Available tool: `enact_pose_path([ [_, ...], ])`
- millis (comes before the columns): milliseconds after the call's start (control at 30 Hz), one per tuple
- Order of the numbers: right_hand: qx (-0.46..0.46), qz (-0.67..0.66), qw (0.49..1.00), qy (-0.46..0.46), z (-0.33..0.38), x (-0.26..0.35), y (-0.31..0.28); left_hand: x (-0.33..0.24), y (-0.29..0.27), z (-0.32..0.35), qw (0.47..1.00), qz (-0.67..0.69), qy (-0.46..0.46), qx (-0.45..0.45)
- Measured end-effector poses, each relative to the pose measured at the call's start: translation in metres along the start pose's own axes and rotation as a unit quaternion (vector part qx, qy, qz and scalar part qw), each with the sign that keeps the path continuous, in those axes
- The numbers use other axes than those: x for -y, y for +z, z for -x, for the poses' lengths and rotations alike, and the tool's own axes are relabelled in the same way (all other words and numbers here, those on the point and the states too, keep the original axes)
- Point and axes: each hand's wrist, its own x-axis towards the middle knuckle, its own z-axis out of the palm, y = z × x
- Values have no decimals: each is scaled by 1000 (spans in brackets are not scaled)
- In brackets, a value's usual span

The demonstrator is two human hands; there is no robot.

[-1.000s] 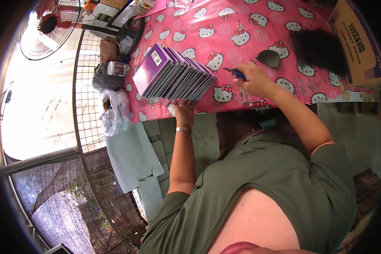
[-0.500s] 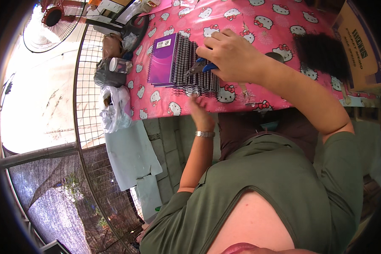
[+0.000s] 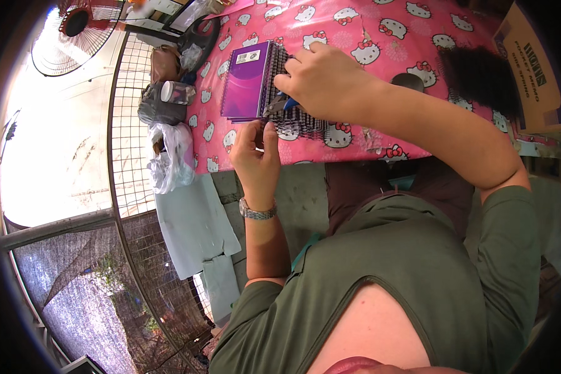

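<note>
A stack of purple spiral-bound notebooks (image 3: 245, 87) lies on the table, with rows of dark wire coils (image 3: 308, 126) spread along its right side. My right hand (image 3: 327, 81) is closed round a pair of blue-handled cutting pliers (image 3: 275, 107). The pliers' jaws meet the lower end of the top notebook's coiled edge. My left hand (image 3: 255, 159), with a metal watch on its wrist, is at the notebooks' near edge. Its fingers are curled, with a gap between thumb and forefinger; whether the fingertips touch the notebook I cannot tell.
A pink cat-print cloth (image 3: 380, 124) covers the table. At the right are a heap of black coils (image 3: 477, 78) and a cardboard box (image 3: 533, 75). Along the left edge sit a lidded plastic jar (image 3: 177, 93) and a plastic bag (image 3: 170, 159). A fan (image 3: 76, 23) stands beyond.
My left hand has moved left and up to the notebooks' near edge. My right hand has shifted slightly left, bringing the pliers to the top notebook's coiled edge.
</note>
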Motion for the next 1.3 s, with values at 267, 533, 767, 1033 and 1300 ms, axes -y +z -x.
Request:
enact_pose_path([
  [267, 69, 46, 997, 4, -3, 1, -2, -6, -2, 0, 1000, 0, -18, 14],
  [533, -52, 10, 999, -11, 2, -8, 4, 6, -5, 2, 999, 50, -20, 11],
  [767, -69, 30, 997, -24, 17, -9, 15, 4, -2, 2, 839, 472, -270, 28],
  [1033, 131, -2, 991, 16, 4, -1, 9, 2, 6, 5, 912, 340, -226, 48],
  [1300, -102, 0, 995, -14, 19, -18, 27, 6, 7, 7, 818, 493, -295, 24],
])
